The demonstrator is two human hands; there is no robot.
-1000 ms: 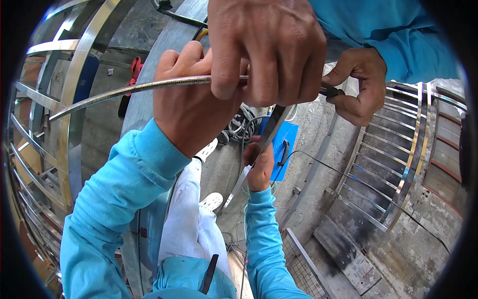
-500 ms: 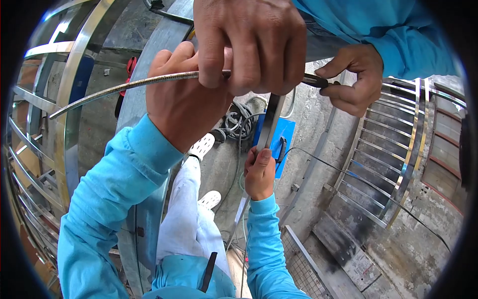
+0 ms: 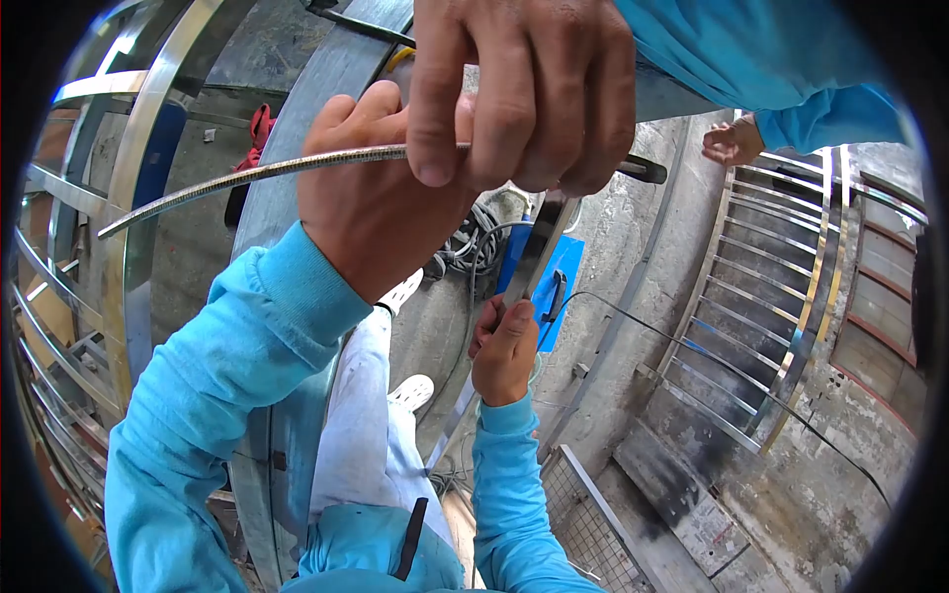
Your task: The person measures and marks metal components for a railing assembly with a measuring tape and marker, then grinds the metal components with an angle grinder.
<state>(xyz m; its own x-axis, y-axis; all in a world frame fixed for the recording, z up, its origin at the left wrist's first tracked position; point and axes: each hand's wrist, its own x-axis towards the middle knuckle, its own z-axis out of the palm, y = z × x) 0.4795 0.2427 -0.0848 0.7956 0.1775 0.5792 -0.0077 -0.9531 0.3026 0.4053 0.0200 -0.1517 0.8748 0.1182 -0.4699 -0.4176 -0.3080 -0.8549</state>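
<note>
My left hand (image 3: 381,193) is closed beneath a co-worker's hand (image 3: 524,94); what its fingers grip is hidden. A thin, curved, ridged metal strip (image 3: 247,176) crosses in front of my left hand. That co-worker's hand is closed over the strip, whose dark end (image 3: 645,169) sticks out on the right. Lower down, my right hand (image 3: 506,348) is wrapped around a shiny flat metal bar (image 3: 539,247), which runs up to beneath the co-worker's hand. The co-worker's other hand (image 3: 733,141) is apart from the strip, at the right.
Curved metal frames (image 3: 138,198) stand at the left beside a long grey beam (image 3: 287,198). On the floor are a blue case (image 3: 559,296), coiled cables (image 3: 474,242) and a trailing black cable (image 3: 633,321). A ladder-like metal frame (image 3: 756,296) lies at the right.
The co-worker's other hand has let go of the strip's dark end and moved away to the right. My right hand has shifted slightly left and down with the bar.
</note>
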